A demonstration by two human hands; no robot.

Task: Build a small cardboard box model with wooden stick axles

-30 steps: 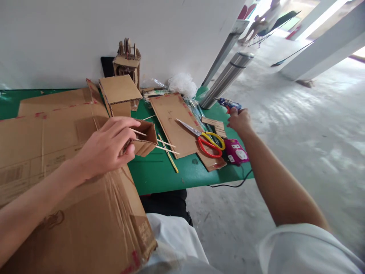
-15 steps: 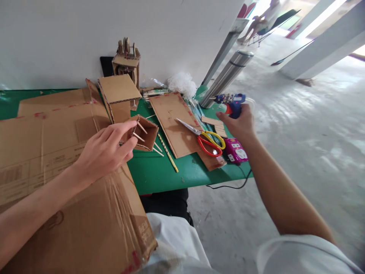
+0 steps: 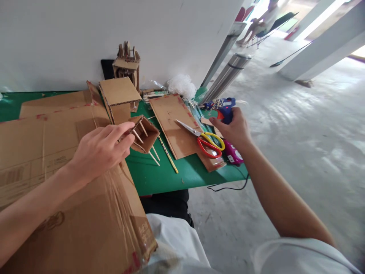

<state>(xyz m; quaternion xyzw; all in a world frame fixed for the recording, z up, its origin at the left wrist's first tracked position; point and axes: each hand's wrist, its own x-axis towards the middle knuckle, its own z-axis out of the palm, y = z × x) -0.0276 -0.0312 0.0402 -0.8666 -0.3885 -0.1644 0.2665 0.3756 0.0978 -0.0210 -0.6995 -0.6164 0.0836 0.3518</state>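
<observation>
My left hand (image 3: 104, 148) grips the near-left edge of a small open cardboard box (image 3: 149, 141), its fingers closed on the wall. Thin wooden sticks (image 3: 154, 153) pass through the box, with ends poking out toward the front. At the right, my right hand (image 3: 235, 127) is wrapped round a blue hot glue gun (image 3: 225, 106), whose nozzle points left above the table. Beneath it are a purple power strip (image 3: 233, 153) and a piece of light wood or card. Scissors (image 3: 201, 136) with red and yellow handles lie between the hands on a flat cardboard sheet (image 3: 173, 133).
A large cardboard carton (image 3: 71, 213) covers the left of the green table (image 3: 159, 179). Behind stand a cardboard structure (image 3: 127, 64) and a folded cardboard piece (image 3: 121, 91). A steel flask (image 3: 228, 76) leans at the back right. A pencil (image 3: 169, 155) and a black cable (image 3: 230, 188) lie nearby.
My right hand has brought the glue gun a little left and down, over the power strip's side. The small box has turned slightly in my left hand, its stick ends swinging left.
</observation>
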